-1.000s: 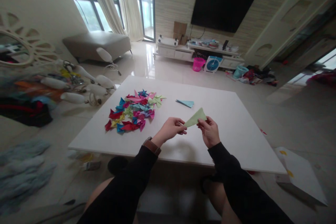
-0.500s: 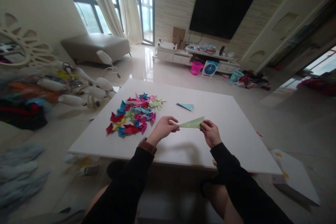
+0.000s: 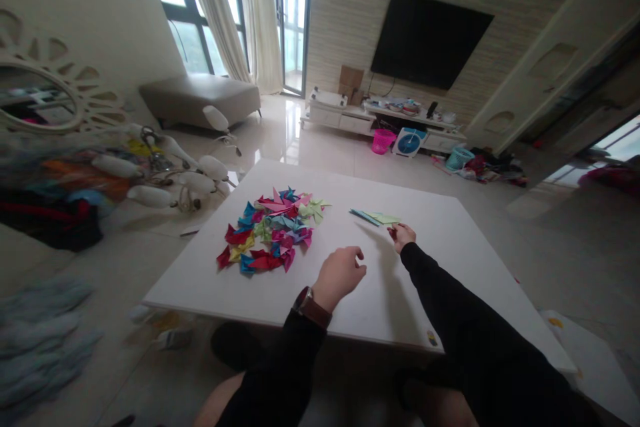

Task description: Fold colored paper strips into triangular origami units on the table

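My right hand (image 3: 403,237) is pinching one end of a light green folded paper (image 3: 385,218) over the white table (image 3: 440,267). Its far part lies against or just above a blue folded paper (image 3: 363,216); whether they touch is hard to tell. Nearer to me, my left hand (image 3: 341,273), with a brown-strapped watch on the wrist, hovers over the table with nothing in it, fingers loosely bent and a gap beside the thumb. To its left lies a pile of colourful origami pieces (image 3: 273,230) in pink, red, blue, yellow and green.
A lamp with several white shades (image 3: 150,197) stands close to the table's left side. At the right front corner is a white box-like piece (image 3: 595,360). Beyond the table are a pink basket (image 3: 383,141), a blue fan (image 3: 409,142) and a low cabinet (image 3: 355,121).
My left hand has let go of the green folded paper and drawn back towards me. My right hand has carried it forward to the blue one. The camera view has shifted slightly.
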Demonstrator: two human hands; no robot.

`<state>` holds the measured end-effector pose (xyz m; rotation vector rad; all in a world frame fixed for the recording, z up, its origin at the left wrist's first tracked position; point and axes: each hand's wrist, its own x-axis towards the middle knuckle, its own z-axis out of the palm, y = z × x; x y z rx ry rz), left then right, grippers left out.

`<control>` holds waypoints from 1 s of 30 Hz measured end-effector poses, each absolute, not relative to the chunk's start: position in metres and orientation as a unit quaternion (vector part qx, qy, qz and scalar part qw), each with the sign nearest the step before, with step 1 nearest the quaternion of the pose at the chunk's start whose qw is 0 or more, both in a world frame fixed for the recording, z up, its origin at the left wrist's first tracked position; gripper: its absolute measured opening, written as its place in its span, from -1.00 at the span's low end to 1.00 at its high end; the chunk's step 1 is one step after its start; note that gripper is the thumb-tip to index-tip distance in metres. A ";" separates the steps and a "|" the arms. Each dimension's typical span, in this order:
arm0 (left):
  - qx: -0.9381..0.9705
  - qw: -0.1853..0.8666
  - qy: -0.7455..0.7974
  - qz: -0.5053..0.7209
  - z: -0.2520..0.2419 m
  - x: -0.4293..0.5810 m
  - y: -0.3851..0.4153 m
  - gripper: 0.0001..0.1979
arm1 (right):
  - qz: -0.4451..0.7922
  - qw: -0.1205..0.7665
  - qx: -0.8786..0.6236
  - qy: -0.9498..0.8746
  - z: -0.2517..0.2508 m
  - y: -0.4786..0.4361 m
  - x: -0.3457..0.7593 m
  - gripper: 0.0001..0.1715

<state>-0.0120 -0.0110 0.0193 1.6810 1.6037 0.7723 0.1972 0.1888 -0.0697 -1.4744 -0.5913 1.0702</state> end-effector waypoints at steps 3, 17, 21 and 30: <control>0.653 0.337 0.622 0.269 0.026 -0.011 -0.012 -0.76 | 0.437 0.557 -0.652 -0.272 -0.080 0.222 0.182 -0.62; 0.647 0.334 0.630 0.269 0.036 -0.016 -0.018 -0.72 | 0.187 0.365 -0.746 -0.524 -0.087 0.241 0.178 -0.84; 0.597 0.310 0.645 0.363 0.045 -0.011 -0.016 -0.77 | 0.179 0.308 -0.655 -0.666 -0.073 0.246 0.105 -0.92; 0.466 0.249 0.649 0.548 0.066 -0.031 -0.006 -0.86 | 0.194 0.139 -0.349 -0.906 -0.061 0.195 -0.113 -0.76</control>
